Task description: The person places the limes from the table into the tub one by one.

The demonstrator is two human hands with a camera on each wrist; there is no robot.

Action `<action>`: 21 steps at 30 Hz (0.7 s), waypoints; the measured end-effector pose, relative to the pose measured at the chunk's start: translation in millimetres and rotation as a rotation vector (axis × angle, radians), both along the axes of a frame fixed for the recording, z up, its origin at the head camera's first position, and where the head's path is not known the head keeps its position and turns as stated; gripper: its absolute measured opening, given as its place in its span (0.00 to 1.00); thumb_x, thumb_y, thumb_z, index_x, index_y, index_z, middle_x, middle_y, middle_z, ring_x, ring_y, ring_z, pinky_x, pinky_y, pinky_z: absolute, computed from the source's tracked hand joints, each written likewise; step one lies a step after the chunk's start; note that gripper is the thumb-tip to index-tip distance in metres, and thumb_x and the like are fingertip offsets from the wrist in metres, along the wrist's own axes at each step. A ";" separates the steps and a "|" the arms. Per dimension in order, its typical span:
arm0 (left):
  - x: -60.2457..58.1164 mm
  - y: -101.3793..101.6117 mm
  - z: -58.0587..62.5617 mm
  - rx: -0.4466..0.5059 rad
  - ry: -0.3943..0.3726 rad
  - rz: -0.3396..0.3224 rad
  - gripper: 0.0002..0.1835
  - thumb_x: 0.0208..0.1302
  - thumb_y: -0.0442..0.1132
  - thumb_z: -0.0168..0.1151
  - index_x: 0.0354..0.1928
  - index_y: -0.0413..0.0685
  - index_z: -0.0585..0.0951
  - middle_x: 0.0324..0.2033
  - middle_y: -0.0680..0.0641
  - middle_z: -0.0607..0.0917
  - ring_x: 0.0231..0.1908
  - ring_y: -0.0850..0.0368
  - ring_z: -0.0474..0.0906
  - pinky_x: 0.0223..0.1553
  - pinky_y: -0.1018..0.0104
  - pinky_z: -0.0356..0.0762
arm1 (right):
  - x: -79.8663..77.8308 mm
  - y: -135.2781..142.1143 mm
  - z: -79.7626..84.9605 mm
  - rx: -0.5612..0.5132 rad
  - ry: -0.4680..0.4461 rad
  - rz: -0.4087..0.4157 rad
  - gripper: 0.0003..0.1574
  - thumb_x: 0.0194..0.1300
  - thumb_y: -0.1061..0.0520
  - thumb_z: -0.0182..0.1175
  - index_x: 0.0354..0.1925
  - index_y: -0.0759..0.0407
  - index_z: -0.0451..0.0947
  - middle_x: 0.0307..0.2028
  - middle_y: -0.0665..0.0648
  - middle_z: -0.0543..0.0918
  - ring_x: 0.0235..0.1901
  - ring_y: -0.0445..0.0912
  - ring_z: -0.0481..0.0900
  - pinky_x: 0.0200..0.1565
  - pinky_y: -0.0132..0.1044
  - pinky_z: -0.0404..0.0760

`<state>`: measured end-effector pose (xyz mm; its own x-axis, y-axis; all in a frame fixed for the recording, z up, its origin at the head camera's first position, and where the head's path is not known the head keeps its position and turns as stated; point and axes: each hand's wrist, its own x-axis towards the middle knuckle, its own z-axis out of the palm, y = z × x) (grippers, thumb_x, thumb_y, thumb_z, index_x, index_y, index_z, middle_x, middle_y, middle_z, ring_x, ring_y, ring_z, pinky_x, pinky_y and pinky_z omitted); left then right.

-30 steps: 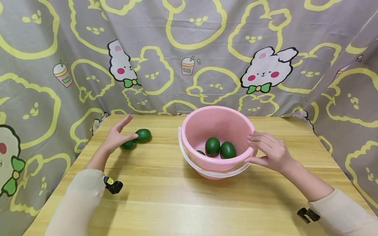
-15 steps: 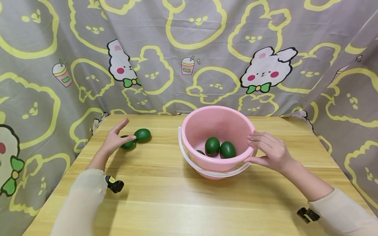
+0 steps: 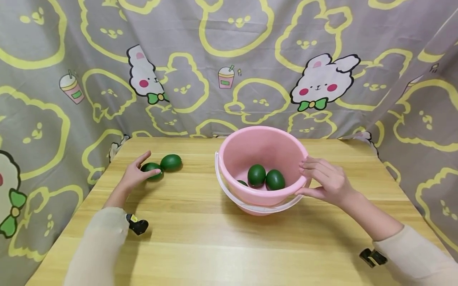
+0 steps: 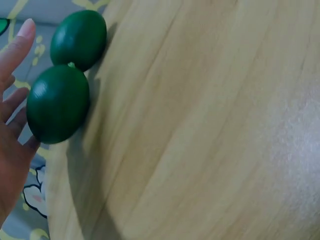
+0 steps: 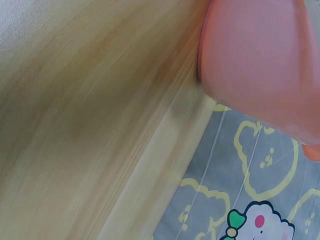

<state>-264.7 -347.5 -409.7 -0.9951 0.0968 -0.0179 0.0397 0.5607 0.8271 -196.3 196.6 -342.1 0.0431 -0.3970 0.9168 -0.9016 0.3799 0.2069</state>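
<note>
Two glossy dark green avocados lie touching on the table's left side. My left hand (image 3: 134, 174) is around the nearer avocado (image 3: 151, 171), thumb over its near side and the other fingers spread behind. In the left wrist view, this avocado (image 4: 58, 104) sits beside the loosely extended fingers, not gripped. The farther avocado (image 3: 171, 162) is just beyond it. My right hand (image 3: 330, 180) holds the rim of the pink bucket (image 3: 262, 198) at its right side, thumb outside. Inside the bucket are an avocado (image 3: 256, 175), a second avocado (image 3: 275, 180) and a third, mostly hidden by the rim.
The bucket's white handle (image 3: 223, 186) hangs down on its near side. A wooden table (image 3: 200, 246) lies beneath everything. Patterned grey curtain (image 3: 193, 35) surrounds the table at the back and sides.
My left hand has moved a little left and nearer, from the farther avocado to the nearer one, and lowered around it. The right hand keeps its hold on the bucket.
</note>
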 end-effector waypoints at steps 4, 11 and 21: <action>1.4 -2.4 -2.6 -0.030 -0.009 0.011 0.49 0.58 0.47 0.67 0.75 0.50 0.47 0.73 0.40 0.48 0.70 0.33 0.45 0.66 0.40 0.51 | -1.0 1.0 1.8 0.009 0.002 -0.006 0.35 0.57 0.36 0.62 0.23 0.69 0.80 0.25 0.65 0.84 0.26 0.58 0.82 0.44 0.39 0.81; -0.2 -5.7 -8.2 -0.101 -0.018 0.011 0.47 0.57 0.48 0.68 0.73 0.43 0.53 0.71 0.35 0.55 0.67 0.33 0.53 0.64 0.41 0.57 | -0.3 2.2 0.3 0.009 0.000 -0.015 0.35 0.58 0.35 0.61 0.23 0.69 0.80 0.25 0.65 0.84 0.26 0.58 0.82 0.46 0.38 0.80; 0.8 -9.7 -15.8 -0.115 0.021 0.023 0.41 0.56 0.45 0.69 0.68 0.39 0.63 0.65 0.31 0.62 0.63 0.32 0.59 0.61 0.41 0.60 | -1.0 0.3 0.3 -0.004 0.005 0.005 0.34 0.57 0.37 0.62 0.23 0.69 0.80 0.24 0.66 0.84 0.25 0.58 0.81 0.46 0.38 0.81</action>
